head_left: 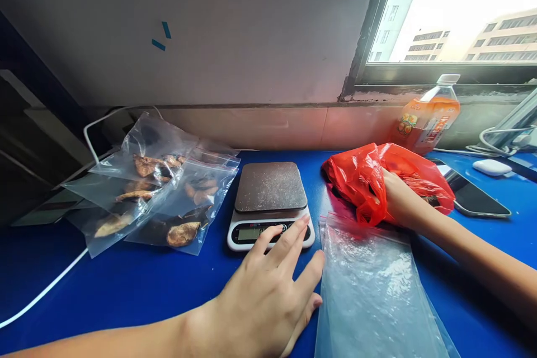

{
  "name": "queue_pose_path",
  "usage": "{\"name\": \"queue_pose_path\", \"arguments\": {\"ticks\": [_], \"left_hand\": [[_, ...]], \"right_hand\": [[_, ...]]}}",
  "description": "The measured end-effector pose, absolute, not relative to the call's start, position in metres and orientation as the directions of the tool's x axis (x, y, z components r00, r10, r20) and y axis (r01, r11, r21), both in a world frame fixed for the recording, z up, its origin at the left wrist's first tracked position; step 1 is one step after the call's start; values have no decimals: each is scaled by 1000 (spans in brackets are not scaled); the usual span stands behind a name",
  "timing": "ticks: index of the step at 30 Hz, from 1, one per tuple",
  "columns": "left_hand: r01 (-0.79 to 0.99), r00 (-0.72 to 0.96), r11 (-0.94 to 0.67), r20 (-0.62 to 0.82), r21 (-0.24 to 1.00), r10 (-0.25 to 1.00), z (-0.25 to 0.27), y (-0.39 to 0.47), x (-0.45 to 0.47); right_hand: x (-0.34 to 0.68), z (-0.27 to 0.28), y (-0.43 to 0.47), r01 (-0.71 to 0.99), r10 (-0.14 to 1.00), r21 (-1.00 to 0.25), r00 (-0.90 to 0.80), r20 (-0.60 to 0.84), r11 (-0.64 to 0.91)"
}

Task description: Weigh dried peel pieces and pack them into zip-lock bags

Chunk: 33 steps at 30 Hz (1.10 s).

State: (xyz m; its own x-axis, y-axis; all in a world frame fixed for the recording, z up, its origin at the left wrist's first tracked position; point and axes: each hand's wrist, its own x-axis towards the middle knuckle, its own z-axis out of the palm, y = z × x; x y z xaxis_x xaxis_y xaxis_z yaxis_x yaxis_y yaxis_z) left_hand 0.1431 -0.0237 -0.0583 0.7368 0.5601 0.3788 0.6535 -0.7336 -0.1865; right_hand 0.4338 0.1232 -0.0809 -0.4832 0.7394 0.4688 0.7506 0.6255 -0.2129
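A small kitchen scale (271, 189) with a grey weighing plate and white body stands in the middle of the blue table. Over its front panel lies my left hand (272, 279), palm down and fingers spread, with the fingertips at the buttons and partly covering the display (249, 233). My right hand (396, 198) reaches into a crumpled red plastic bag (356, 170); its fingers are hidden by the plastic. Clear zip-lock bags (373, 296), apparently with nothing in them, lie flat in front of the red bag. The scale's plate bears only pale specks of dust.
Several clear zip bags (161, 179) with dried brown slices lie at the left, near a white cable (50, 291). An orange drink bottle (434, 114) stands behind the red bag. At the right are a phone (474, 193) and a white earbud case (491, 167).
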Motion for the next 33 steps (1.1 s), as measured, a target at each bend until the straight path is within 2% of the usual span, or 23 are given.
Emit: {"name": "queue_pose_path", "arguments": {"ticks": [11, 13, 15, 17, 18, 20, 21, 22, 24, 29, 33], "left_hand": [[661, 703, -748, 300, 62, 645, -52, -27, 148], [652, 682, -749, 340, 119, 648, -49, -23, 141], [672, 591, -714, 439, 196, 677, -42, -15, 126], [735, 359, -578, 519, 354, 775, -33, -4, 103], [759, 179, -436, 489, 484, 854, -28, 2, 90], [738, -56, -136, 260, 661, 964, -22, 17, 65], [716, -82, -25, 120, 697, 989, -21, 24, 55], [692, -81, 43, 18, 720, 997, -21, 31, 48], [674, -41, 73, -62, 735, 997, -23, 43, 41], [653, 66, -12, -42, 757, 997, -28, 62, 53], [659, 119, -64, -20, 749, 993, -32, 59, 63]], "right_hand": [[435, -82, 122, 745, 722, -199, -487, 490, 637], [435, -83, 123, 739, 715, -197, -490, 499, 644], [436, -85, 124, 737, 712, -201, -485, 507, 645], [436, -85, 124, 738, 715, -206, -480, 508, 642], [436, -85, 124, 739, 718, -208, -480, 505, 641], [435, -83, 124, 740, 722, -210, -483, 494, 639], [435, -83, 123, 739, 725, -213, -487, 486, 639], [435, -82, 123, 738, 728, -215, -490, 479, 639], [434, -81, 123, 740, 732, -218, -490, 473, 636], [430, -80, 120, 733, 722, -220, -487, 491, 644], [433, -67, 119, 723, 650, -208, -407, 642, 659]]}}
